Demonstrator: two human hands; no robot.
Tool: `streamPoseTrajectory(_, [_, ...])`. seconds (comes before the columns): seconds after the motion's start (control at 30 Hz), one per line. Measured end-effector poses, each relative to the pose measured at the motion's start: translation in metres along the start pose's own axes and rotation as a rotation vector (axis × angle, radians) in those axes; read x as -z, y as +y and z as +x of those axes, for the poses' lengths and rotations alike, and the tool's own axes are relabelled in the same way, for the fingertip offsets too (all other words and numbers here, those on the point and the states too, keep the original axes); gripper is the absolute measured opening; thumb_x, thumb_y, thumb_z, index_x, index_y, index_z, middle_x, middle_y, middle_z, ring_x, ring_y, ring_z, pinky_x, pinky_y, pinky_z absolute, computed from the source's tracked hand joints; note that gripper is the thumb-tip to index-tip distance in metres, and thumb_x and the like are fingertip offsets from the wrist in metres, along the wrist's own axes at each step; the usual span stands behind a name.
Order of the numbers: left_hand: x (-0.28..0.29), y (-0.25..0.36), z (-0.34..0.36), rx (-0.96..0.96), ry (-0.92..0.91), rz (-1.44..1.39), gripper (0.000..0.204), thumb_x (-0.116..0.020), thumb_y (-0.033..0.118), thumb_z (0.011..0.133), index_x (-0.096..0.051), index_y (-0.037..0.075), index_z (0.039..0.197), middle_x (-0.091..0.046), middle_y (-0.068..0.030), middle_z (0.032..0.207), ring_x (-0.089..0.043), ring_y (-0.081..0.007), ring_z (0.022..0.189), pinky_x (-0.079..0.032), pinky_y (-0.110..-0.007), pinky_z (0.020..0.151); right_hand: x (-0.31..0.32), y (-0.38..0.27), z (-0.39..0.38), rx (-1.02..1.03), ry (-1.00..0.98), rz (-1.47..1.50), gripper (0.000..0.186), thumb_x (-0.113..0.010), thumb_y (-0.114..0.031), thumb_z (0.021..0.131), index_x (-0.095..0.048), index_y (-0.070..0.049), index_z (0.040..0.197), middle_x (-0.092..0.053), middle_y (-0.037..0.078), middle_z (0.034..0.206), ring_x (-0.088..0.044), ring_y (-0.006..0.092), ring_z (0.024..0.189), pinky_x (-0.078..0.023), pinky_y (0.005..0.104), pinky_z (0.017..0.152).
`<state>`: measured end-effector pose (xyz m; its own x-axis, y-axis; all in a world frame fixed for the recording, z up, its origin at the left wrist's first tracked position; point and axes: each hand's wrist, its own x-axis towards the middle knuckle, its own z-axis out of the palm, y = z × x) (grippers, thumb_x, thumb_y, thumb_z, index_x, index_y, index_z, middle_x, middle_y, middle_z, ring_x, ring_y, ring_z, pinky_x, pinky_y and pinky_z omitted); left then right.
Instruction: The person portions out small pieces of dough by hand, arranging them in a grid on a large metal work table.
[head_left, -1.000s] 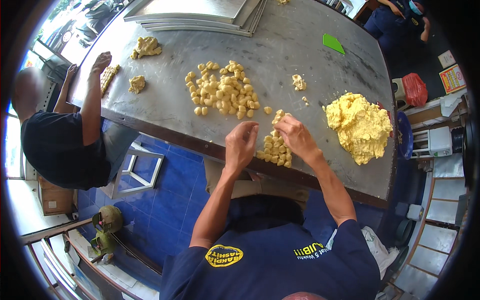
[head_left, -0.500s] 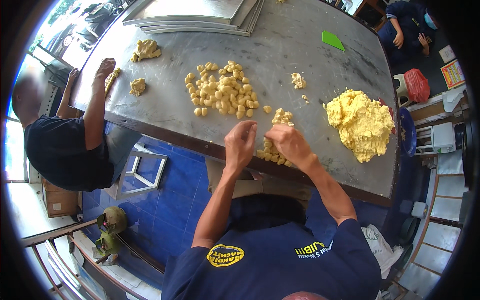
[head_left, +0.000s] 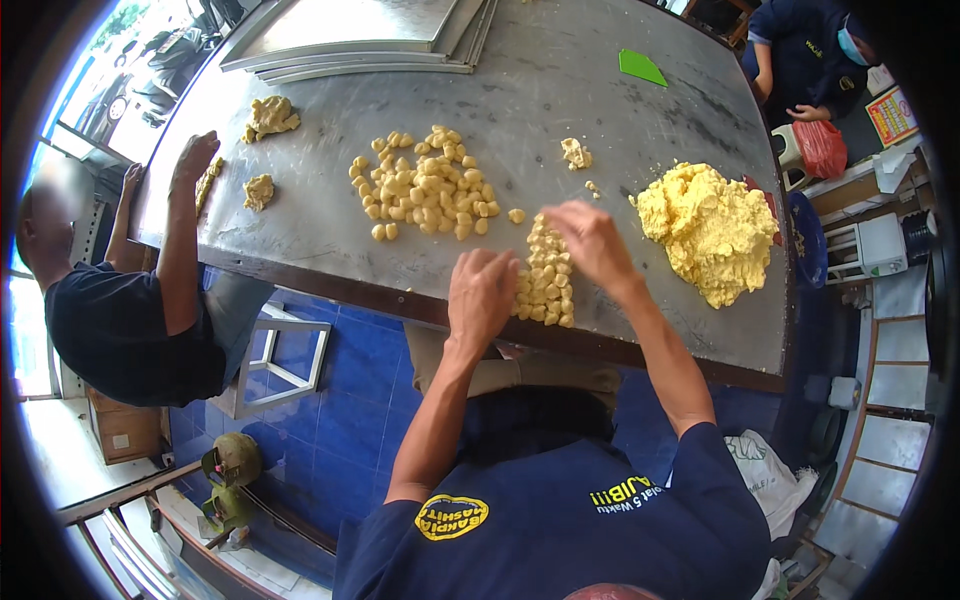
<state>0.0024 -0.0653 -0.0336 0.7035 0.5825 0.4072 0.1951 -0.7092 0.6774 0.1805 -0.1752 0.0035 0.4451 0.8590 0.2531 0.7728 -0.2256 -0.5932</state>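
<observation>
A narrow bed of small pale-yellow dough balls (head_left: 545, 285) lies between my hands at the table's near edge. At its left side is my left hand (head_left: 482, 292), fingers bent together; anything in them is hidden. My right hand (head_left: 594, 243) hovers over the bed's far right side, its fingers smeared by motion. Farther left, a larger loose heap of dough balls (head_left: 425, 188) sits on the metal table (head_left: 560, 90), with one single ball (head_left: 516, 216) apart from it. A big crumbly yellow mound (head_left: 708, 235) rises to the right of my right hand.
Stacked metal trays (head_left: 350, 30) and a green scraper (head_left: 642, 67) lie toward the back. Dough lumps (head_left: 270, 118) are near a co-worker (head_left: 130, 320) at the left; a smaller lump (head_left: 576, 153) lies mid-table. Another person (head_left: 810, 60) is beyond the far right edge, near a red bag (head_left: 820, 150).
My right hand has lifted off the small dough balls and moved slightly up and right, uncovering more of them. My left hand's fingers have bent inward. The whole view has shifted a little.
</observation>
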Motion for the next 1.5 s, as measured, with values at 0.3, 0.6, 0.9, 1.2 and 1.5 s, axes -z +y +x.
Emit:
streamPoseTrajectory(0.3, [0.015,-0.006,0.007,-0.007,-0.285,-0.145,0.015,-0.078,0.018,0.081,-0.076,0.007,0.092,-0.065,-0.0058,0.089,-0.059,-0.022,0.081,-0.048,-0.036,0.076,0.012,0.081,0.007,-0.009,0.121,-0.313,0.026,-0.058,0.009,0.087,-0.075,-0.002,0.103,-0.07,0.014,0.11,-0.067,0.0296,0.101,-0.056,0.0372,0.088])
streamPoseTrajectory(0.6, [0.014,-0.007,0.005,0.259,-0.162,-0.571,0.008,-0.073,0.005,0.086,-0.068,0.004,0.093,-0.07,-0.0049,0.098,-0.064,-0.0139,0.085,-0.052,-0.029,0.073,-0.003,0.106,0.062,-0.142,0.441,-0.187,0.025,-0.073,-0.008,0.083,-0.073,0.003,0.105,-0.071,0.02,0.104,-0.069,0.0336,0.094,-0.056,0.039,0.081])
streamPoseTrajectory(0.9, [0.011,-0.023,0.006,0.242,-0.001,-0.561,0.023,-0.069,0.007,0.09,-0.072,0.005,0.112,-0.072,-0.0099,0.104,-0.068,-0.0168,0.08,-0.055,-0.03,0.074,0.013,0.107,0.065,-0.254,0.357,-0.088,0.015,-0.068,-0.004,0.088,-0.075,0.001,0.1,-0.075,0.014,0.096,-0.072,0.0232,0.082,-0.057,0.0321,0.074])
streamPoseTrajectory(1.2, [0.015,-0.013,0.012,0.268,-0.056,-0.388,0.018,-0.07,0.006,0.089,-0.075,0.005,0.106,-0.072,-0.0075,0.096,-0.067,-0.0132,0.08,-0.054,-0.027,0.072,0.038,0.086,0.004,-0.695,0.177,1.175,0.025,-0.07,-0.002,0.09,-0.066,0.003,0.115,-0.072,0.01,0.101,-0.065,0.0107,0.086,-0.052,0.0216,0.073])
streamPoseTrajectory(1.5, [0.011,-0.013,0.01,0.243,-0.035,-0.361,0.017,-0.071,0.008,0.089,-0.074,0.004,0.105,-0.072,-0.0082,0.094,-0.067,-0.0148,0.077,-0.054,-0.029,0.071,0.022,0.028,-0.036,-0.537,-0.058,0.749,0.024,-0.062,-0.014,0.099,-0.069,0.002,0.115,-0.069,0.006,0.081,-0.059,0.0076,0.067,-0.049,0.0249,0.058])
